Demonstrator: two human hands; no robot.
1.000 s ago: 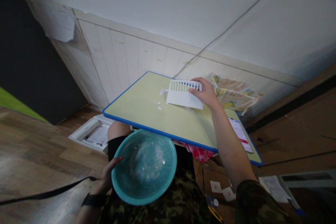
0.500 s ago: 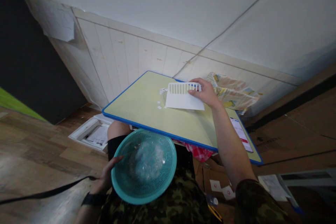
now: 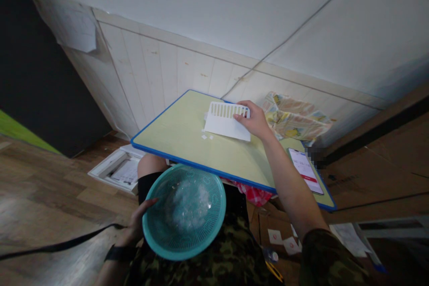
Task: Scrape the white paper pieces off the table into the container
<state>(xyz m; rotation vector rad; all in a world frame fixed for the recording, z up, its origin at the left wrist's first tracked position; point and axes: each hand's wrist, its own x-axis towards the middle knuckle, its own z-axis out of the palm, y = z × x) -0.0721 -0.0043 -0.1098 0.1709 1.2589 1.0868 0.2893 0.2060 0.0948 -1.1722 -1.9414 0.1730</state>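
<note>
My right hand (image 3: 253, 119) grips a white flat scraper (image 3: 226, 126) by its slotted top edge, thumb in front. The scraper's lower edge is tilted close over the pale yellow tabletop (image 3: 174, 136); whether it touches cannot be told. Small white paper-like bits (image 3: 204, 136) lie beside its left lower corner. My left hand (image 3: 142, 215) holds the rim of a turquoise plastic basket (image 3: 217, 232) on my lap, below the table's front edge. Inside the basket is a heap of clear, shiny small pieces (image 3: 189, 203), too fine to name.
A phone (image 3: 305, 170) with a lit screen lies at the table's right end. Patterned cloth (image 3: 298, 120) sits between table and wall. On the floor at left is an open white box (image 3: 115, 170). Cardboard (image 3: 375, 170) stands at right, and a cable (image 3: 284, 47) runs down the wall.
My right hand has moved the scraper slightly left over the tabletop, so it now covers some of the white bits. The left hand and basket have stayed in place.
</note>
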